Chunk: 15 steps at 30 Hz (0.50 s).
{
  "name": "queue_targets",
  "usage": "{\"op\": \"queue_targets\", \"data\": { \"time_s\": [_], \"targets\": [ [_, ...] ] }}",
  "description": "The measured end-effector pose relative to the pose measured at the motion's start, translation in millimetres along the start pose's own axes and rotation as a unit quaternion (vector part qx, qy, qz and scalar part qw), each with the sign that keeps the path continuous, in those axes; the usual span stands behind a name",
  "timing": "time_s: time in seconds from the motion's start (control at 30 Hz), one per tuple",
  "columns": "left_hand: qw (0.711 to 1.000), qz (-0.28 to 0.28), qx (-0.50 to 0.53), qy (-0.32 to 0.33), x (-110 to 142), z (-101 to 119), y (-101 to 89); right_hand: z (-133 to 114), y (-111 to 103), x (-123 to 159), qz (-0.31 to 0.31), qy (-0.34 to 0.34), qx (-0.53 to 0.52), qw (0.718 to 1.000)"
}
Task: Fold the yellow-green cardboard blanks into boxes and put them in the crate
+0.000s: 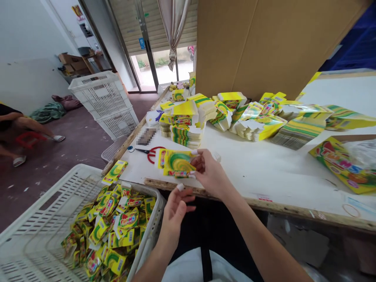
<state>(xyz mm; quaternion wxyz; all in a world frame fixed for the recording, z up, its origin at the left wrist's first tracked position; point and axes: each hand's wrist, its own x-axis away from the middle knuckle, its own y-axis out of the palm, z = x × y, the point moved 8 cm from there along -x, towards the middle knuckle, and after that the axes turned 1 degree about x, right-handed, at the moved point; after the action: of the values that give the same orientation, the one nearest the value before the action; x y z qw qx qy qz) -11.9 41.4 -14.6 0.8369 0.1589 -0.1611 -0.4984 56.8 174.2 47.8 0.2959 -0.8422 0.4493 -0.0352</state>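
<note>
My right hand (210,172) grips the right end of a yellow-and-green printed carton (177,162), above the near edge of the white table. White tape or covers wrap some of its fingertips. Below and left of the carton, my left hand (176,209) is held in the air with fingers apart and nothing in it; one fingertip has a white cover. Beside the carton lie red-handled scissors (151,153). A white plastic crate (73,176) at the lower left holds many small yellow cartons (127,219). One more carton (115,172) rests at the table's left corner.
Stacks of flat cartons (186,135) and further bundles (255,123) line the table's back. A larger printed box (340,164) with plastic inside stands right. A cardboard sheet (235,43) rises behind. White crates (102,98) are stacked on the floor; a seated person's legs (32,125) show left.
</note>
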Motion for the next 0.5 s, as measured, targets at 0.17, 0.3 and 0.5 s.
{"op": "queue_targets", "data": {
  "time_s": [0.17,0.3,0.5],
  "targets": [
    [0.978,0.094,0.149,0.115,-10,34,-2.9,-33,31,58,-0.038,-0.032,-0.283,0.958],
    [0.968,0.117,0.183,0.122,-13,53,5.6,-44,42,80,-0.037,-0.016,-0.335,0.941],
    [0.986,0.106,0.098,0.079,-10,33,3.2,-24,26,71,-0.001,0.0,-0.287,0.958]
  ]
}}
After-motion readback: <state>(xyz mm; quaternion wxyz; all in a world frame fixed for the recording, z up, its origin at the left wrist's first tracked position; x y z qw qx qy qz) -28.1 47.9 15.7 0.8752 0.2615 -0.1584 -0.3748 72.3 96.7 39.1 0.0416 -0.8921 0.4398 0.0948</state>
